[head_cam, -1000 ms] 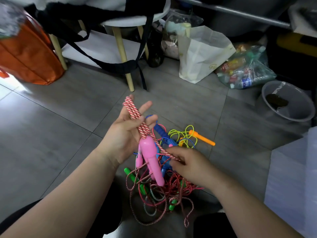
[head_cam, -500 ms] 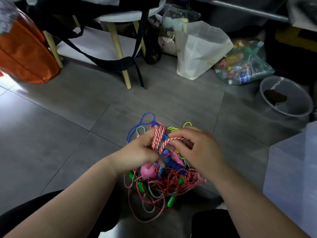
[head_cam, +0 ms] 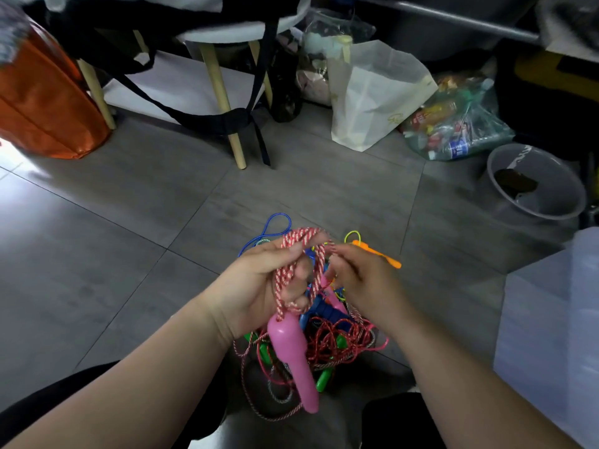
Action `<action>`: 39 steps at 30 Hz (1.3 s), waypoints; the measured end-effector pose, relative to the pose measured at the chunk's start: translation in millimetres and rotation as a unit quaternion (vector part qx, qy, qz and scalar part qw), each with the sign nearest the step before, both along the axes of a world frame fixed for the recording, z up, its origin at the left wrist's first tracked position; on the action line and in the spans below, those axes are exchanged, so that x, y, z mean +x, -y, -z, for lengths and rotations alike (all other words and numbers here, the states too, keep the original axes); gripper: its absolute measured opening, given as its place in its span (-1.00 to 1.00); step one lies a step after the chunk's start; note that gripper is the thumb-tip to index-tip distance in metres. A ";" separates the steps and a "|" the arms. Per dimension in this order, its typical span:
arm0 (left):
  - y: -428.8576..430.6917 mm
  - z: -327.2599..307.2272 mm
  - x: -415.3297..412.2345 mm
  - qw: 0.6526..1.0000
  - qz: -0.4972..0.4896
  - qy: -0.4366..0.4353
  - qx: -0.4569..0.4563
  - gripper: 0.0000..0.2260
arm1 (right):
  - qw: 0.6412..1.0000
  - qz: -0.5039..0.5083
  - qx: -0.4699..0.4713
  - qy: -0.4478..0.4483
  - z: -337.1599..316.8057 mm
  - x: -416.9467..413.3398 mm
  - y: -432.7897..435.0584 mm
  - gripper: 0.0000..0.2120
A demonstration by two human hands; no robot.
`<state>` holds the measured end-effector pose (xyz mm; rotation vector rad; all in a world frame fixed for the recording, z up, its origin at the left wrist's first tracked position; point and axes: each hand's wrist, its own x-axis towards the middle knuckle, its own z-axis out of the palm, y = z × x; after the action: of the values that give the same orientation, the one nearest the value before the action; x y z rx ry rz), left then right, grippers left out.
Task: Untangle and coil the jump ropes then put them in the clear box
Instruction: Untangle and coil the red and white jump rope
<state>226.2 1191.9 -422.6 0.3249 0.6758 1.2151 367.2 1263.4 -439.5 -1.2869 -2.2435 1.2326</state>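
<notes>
1. Two hands work one rope. L hand point(head_cam: 259, 286) has its fingers curled round a few loops of the red-white rope point(head_cam: 299, 241), thumb pressed on top. R hand point(head_cam: 366, 280) looks to pinch a strand of the same rope just beside it, but I can't see the fingertips fully.
2. Pink handle point(head_cam: 291, 354) hangs below the L palm, over the tangle point(head_cam: 343, 338). The tangle lies on the floor point(head_cam: 129, 254) at its near edge, between the person's knees.
3. Risk 1: the rope's free part runs down into the tangle, mixed w/ thin red cord, a blue handle point(head_cam: 324, 311) and green handles point(head_cam: 324, 377). A hard upward pull prob. cinches a knot or lifts the whole pile.
4. Risk 2: the loops in the L hand look loose & uneven. If the thumb eases off, I reckon they slide out & the coil is lost.
5. Risk 3: the dangling pink handle can swing & catch the blue cord loop point(head_cam: 275, 223) or the strands near the orange handle point(head_cam: 377, 254).
6. Clear box point(head_cam: 551, 319) stands at the floor's right edge, well apart from both hands; contents: can't tell. Carrying the coil over w/ its tail caught would drag other ropes along.
</notes>
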 end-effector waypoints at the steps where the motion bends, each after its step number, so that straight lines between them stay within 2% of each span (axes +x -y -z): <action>1: -1.4 0.0 0.7 0.999 -0.034 0.018 -0.005 -0.58 | 0.999 -0.028 -0.015 0.018 2.5 -1.7 2.8 -0.80; 4: -7.4 -3.4 -0.6 0.987 -0.154 0.021 -0.040 -0.69 | 0.986 -0.122 -0.048 0.101 9.3 -4.0 10.8 -0.80; 6: -10.7 -2.7 -7.6 0.978 -0.206 0.013 -0.041 -0.52 | 0.976 -0.163 -0.044 0.139 11.6 -4.3 14.2 -0.77; 7: -11.2 -1.5 -13.0 0.974 -0.223 0.014 -0.039 -0.36 | 0.975 -0.169 -0.040 0.138 10.3 -4.7 15.2 -0.77; 8: -10.9 -2.1 -17.2 0.971 -0.235 0.010 -0.042 -0.28 | 0.977 -0.168 -0.030 0.130 8.2 -5.2 15.8 -0.77; 12: -11.0 -4.6 -18.4 0.970 -0.234 -0.058 -0.037 -0.40 | 0.987 -0.142 0.041 0.058 -7.0 -8.5 15.6 -0.77; 14: -9.3 3.1 -17.3 0.969 -0.196 -0.146 -0.031 -0.35 | 0.989 -0.132 0.059 0.023 -13.4 -8.3 16.6 -0.80; 15: -6.6 7.5 -18.4 0.962 -0.153 -0.224 -0.026 -0.34 | 0.989 -0.135 0.063 0.014 -15.7 -7.7 16.4 -0.82; 17: 0.6 13.0 -22.5 0.921 0.011 -0.390 -0.009 -0.36 | 0.988 -0.139 0.069 0.006 -18.0 -5.4 14.1 -0.86; 19: 7.1 12.5 -23.3 0.881 0.169 -0.441 0.009 -0.43 | 0.989 -0.130 0.071 -0.006 -20.4 -3.0 10.4 -0.88; 22: 9.3 8.2 -18.4 0.887 0.235 -0.397 0.010 -0.56 | 0.994 -0.094 0.060 -0.010 -24.7 1.1 5.3 -0.84; 26: 6.7 2.8 -17.2 0.897 0.231 -0.376 0.011 -0.73 | 0.996 -0.046 0.068 -0.020 -23.3 6.5 -2.6 -0.80; 29: 7.9 2.1 -14.2 0.921 0.216 -0.324 -0.013 -0.77 | 0.998 -0.017 0.063 -0.016 -18.5 7.7 -8.4 -0.81; 31: 9.1 1.4 -15.7 0.948 0.186 -0.258 -0.005 -0.79 | 0.999 -0.015 0.045 -0.007 -12.5 7.8 -9.5 -0.85; 33: 8.5 1.0 -20.0 0.974 0.138 -0.177 0.020 -0.72 | 1.000 -0.021 0.005 0.012 -5.2 7.5 -10.7 -0.95; 36: 4.0 1.5 -24.2 0.997 0.003 -0.074 0.032 -0.68 | 0.997 -0.023 -0.075 0.006 2.8 7.2 -10.5 -0.71; 39: -0.4 -0.9 -28.5 0.997 -0.069 -0.024 0.019 -0.73 | 0.993 -0.005 -0.112 -0.043 1.2 3.5 -5.3 -0.67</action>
<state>197.8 1192.2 -421.8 0.3449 0.7258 1.3560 370.7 1268.6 -440.6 -1.2716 -2.1017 1.5492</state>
